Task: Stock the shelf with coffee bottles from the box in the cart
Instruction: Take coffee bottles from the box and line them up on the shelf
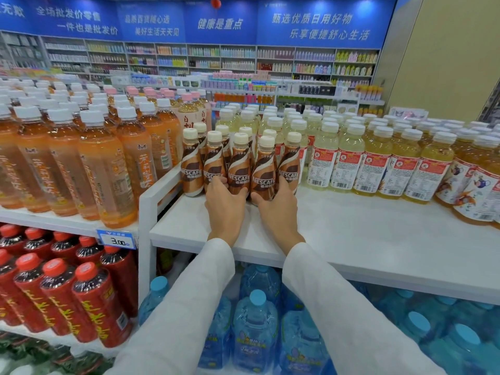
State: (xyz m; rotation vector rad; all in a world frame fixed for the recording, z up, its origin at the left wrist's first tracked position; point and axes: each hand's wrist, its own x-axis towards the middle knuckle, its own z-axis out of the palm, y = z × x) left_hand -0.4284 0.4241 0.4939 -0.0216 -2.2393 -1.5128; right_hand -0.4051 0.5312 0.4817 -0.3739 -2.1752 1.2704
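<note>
Several brown Nescafe coffee bottles with cream caps stand upright in rows on the white shelf. My left hand grips the base of one front bottle, fingers curled round it. My right hand holds the base of another front bottle, thumb in front and fingers wrapped behind. Both bottles stand on the shelf surface. The box and the cart are out of view.
Orange tea bottles fill the shelf to the left, behind a white divider. Pale yellow drink bottles stand behind and to the right. Red bottles and blue water jugs sit on lower shelves.
</note>
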